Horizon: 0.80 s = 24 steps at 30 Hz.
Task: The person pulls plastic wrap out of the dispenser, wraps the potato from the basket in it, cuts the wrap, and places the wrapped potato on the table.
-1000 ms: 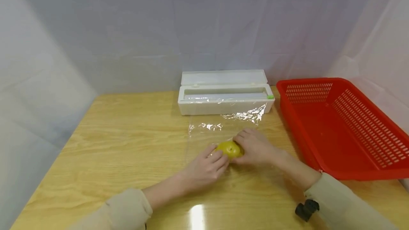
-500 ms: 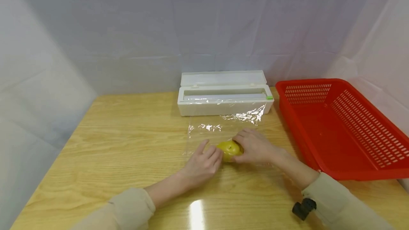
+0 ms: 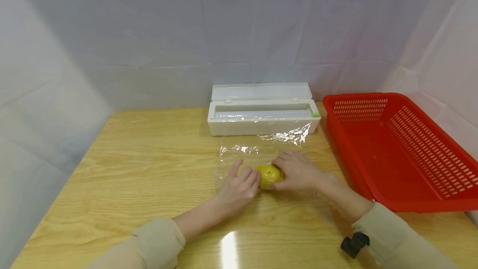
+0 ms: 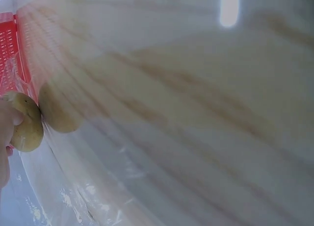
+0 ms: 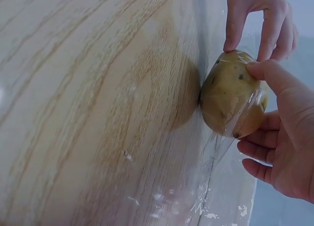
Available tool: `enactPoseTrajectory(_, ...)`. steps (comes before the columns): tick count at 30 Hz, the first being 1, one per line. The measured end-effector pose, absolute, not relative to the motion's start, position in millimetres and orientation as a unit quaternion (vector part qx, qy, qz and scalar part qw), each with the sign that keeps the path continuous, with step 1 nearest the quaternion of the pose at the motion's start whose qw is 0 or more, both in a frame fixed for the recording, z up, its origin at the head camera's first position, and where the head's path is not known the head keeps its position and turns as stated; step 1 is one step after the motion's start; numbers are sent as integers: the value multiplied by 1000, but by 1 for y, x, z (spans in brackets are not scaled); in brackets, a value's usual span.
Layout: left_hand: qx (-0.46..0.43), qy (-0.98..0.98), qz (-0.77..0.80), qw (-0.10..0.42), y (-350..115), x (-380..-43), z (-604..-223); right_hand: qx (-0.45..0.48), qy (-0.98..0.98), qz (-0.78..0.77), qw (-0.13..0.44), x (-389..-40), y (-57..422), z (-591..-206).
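A yellowish potato sits on the wooden table between both hands, partly covered by clear plastic wrap. With thumb and fingers, my right hand grips its right side; the right wrist view shows the thumb pressing film onto the potato. My left hand holds the opposite end, thumb and fingers on either side of it, as the right wrist view shows. Its raised finger points away from the potato in the head view. The wrap runs back from the potato to a white dispenser box.
The dispenser stands at the back with its lid up, a roll inside and a green slider at its right end. A red plastic basket is on the right, close to the right forearm. White sheeting encloses the table's back and sides.
My left hand has drawn back from over the potato's front to its left end, one finger now lifted. The right hand keeps its grip in about the same place.
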<state>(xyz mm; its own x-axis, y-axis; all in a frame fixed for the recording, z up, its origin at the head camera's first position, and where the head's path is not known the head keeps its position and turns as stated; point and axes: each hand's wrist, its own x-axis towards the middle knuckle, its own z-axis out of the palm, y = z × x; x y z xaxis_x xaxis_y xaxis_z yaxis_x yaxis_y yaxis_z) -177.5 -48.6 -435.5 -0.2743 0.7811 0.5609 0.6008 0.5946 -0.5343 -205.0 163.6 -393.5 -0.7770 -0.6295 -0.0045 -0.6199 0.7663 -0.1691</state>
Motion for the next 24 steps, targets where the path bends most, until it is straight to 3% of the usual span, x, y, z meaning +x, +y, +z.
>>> enactPoseTrajectory(4,-441,-790,107,412,-47,-180,-436,-332,940,-77,6,-201,169,-393)
enactPoseTrajectory(13,-444,-800,107,388,-48,-185,-437,-359,924,-14,-130,-176,185,-391)
enactPoseTrajectory(19,-444,-816,107,355,-53,-185,-436,-368,925,8,-97,-164,191,-393)
enactPoseTrajectory(24,-443,-816,101,358,-56,-185,-437,-373,925,11,-77,-162,191,-398)
